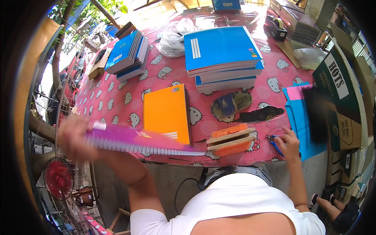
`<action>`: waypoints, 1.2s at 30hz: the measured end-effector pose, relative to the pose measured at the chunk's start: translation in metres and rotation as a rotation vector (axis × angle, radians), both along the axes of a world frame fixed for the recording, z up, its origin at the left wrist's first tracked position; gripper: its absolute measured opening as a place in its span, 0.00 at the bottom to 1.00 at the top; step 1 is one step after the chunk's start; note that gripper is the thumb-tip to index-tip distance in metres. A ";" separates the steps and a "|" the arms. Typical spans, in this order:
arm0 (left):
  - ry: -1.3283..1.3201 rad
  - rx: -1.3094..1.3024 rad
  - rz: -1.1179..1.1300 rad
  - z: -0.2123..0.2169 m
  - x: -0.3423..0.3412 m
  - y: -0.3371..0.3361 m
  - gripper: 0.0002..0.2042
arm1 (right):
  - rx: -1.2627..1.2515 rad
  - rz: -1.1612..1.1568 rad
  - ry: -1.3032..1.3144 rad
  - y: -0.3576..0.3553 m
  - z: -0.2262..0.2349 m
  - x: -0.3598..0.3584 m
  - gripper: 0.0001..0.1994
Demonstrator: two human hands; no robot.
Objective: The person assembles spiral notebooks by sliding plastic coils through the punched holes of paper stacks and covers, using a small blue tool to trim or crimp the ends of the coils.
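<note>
My left hand [78,139], smeared by motion, grips one end of a purple spiral notebook [133,139] raised over the table's front left edge. Its white coil runs along the near side. My right hand [289,144] is closed round a small blue-handled tool that looks like pliers [275,145], by the front edge. Between my hands sits an orange wooden block [231,145] with a slot along it. An orange spiral notebook [163,113] lies flat behind the purple one. Farther right, a blue sheet [299,125] lies under a pink piece and a blurred black bundle [316,115].
Blue notebooks are stacked at the centre back [219,47] and back left [123,51]. A camouflage-patterned pouch [232,105] lies behind the block. Clear plastic [174,41] and a tape dispenser [279,29] stand farther back. An open green carton [337,78] borders the right side.
</note>
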State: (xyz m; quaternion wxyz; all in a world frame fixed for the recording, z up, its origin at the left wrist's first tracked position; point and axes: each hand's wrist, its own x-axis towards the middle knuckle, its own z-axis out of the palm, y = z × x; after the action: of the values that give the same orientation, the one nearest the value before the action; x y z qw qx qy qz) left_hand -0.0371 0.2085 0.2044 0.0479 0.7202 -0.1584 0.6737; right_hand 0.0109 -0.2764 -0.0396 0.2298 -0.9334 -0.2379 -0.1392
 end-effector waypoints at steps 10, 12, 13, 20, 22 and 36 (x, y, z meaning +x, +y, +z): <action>1.393 0.032 0.292 -0.264 0.167 0.050 0.23 | 0.350 0.482 0.472 0.146 0.070 0.076 0.08; 1.511 -0.067 0.233 -0.259 0.173 0.029 0.21 | 0.190 0.611 0.418 0.167 0.065 0.093 0.08; 1.472 -0.085 0.269 -0.259 0.173 0.024 0.21 | 0.188 0.609 0.421 0.177 0.062 0.099 0.08; 1.448 -0.210 0.397 -0.266 0.166 0.010 0.21 | 0.193 0.624 -0.045 0.236 0.080 0.145 0.08; 1.420 -0.203 0.406 -0.268 0.161 0.016 0.22 | 0.153 0.560 -0.315 0.265 0.105 0.161 0.09; 1.673 0.076 -0.276 -0.210 0.016 -0.183 0.30 | -0.087 0.838 -0.019 0.299 0.126 0.243 0.11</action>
State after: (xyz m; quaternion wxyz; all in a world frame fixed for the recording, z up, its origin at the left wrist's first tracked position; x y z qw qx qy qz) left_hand -0.0214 0.0254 -0.0053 0.2070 0.9566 -0.1797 -0.0987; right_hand 0.2538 0.0224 0.0867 0.2248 -0.7634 -0.6048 -0.0321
